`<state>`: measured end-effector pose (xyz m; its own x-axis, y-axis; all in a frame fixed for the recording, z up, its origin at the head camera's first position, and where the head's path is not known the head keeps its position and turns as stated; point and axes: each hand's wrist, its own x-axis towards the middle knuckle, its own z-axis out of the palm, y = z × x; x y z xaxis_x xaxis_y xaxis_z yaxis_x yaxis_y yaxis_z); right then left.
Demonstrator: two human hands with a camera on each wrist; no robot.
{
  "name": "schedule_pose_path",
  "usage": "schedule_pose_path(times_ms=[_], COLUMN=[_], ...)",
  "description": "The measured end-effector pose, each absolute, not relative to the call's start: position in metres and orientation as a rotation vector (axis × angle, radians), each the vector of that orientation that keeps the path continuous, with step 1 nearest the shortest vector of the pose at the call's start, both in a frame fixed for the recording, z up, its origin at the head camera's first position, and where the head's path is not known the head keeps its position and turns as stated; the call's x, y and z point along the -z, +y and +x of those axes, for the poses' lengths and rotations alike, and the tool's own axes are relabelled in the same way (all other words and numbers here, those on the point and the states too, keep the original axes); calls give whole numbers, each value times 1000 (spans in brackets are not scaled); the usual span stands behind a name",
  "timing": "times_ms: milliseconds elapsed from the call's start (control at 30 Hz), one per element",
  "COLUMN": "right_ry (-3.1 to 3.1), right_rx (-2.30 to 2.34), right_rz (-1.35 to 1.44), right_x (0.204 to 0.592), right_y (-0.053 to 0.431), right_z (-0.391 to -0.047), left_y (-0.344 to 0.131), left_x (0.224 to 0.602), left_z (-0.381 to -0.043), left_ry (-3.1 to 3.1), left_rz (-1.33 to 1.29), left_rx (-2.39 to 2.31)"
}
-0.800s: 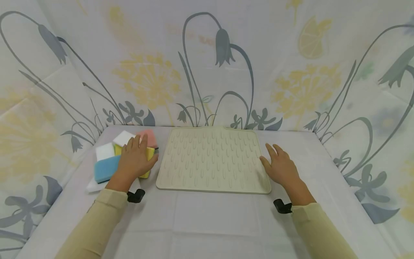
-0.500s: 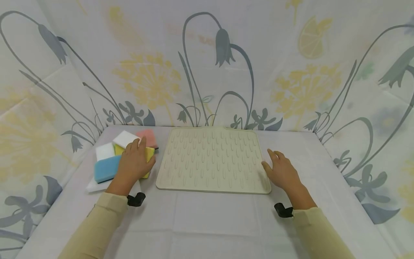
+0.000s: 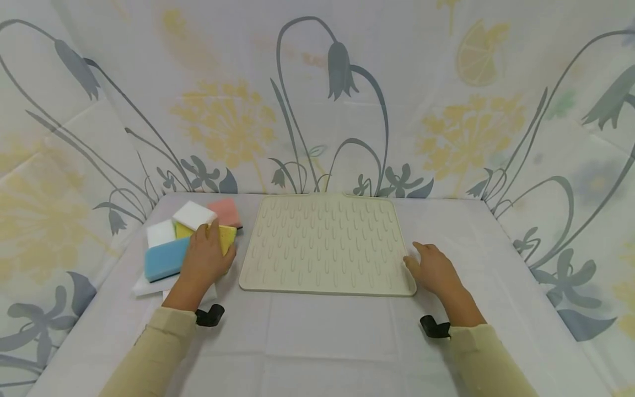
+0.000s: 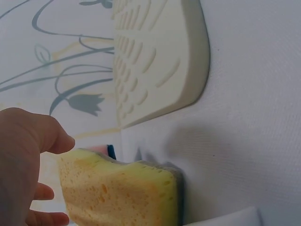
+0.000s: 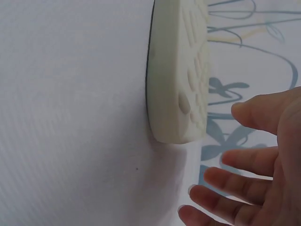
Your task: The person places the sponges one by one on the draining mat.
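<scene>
Reaching over yellow sponge point(image 4: 122, 188), left hand point(image 3: 203, 256), thumb and fingers parted; right hand point(image 3: 436, 269), loosely spread, beside mat point(image 3: 324, 248). Mat's long axis left-right; sponge's unclear.

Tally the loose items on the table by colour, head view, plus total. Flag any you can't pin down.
Blue sponge: 1
Pink sponge: 1
Beige mat: 1
Yellow sponge: at least 1
White pieces: at least 2
Total: at least 6
Yellow and white counts unsure: overlap and the left hand hide parts.
</scene>
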<state>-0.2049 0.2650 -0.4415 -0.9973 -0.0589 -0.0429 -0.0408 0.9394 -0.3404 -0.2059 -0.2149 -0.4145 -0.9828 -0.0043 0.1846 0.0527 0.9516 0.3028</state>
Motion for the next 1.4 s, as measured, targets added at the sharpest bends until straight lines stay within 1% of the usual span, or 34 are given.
schedule_pose_path(times_ms=[400, 733, 867, 1167, 1400], right_ry=[2972, 2965, 2979, 2943, 2892], right_rx=[587, 687, 719, 861, 974], right_rz=[-26, -31, -26, 105, 139], right_x=[449, 455, 459, 467, 469], right_y=[264, 266, 267, 272, 274], right_z=[-202, -203, -202, -200, -202], left_y=[-215, -214, -215, -212, -213], left_x=[420, 416, 415, 415, 416], left_z=[-207, -210, -210, -211, -210], left_ry=[-3018, -3119, -3137, -3101, -3058], left_rz=[92, 138, 135, 118, 76], left_rx=[548, 536, 552, 559, 541])
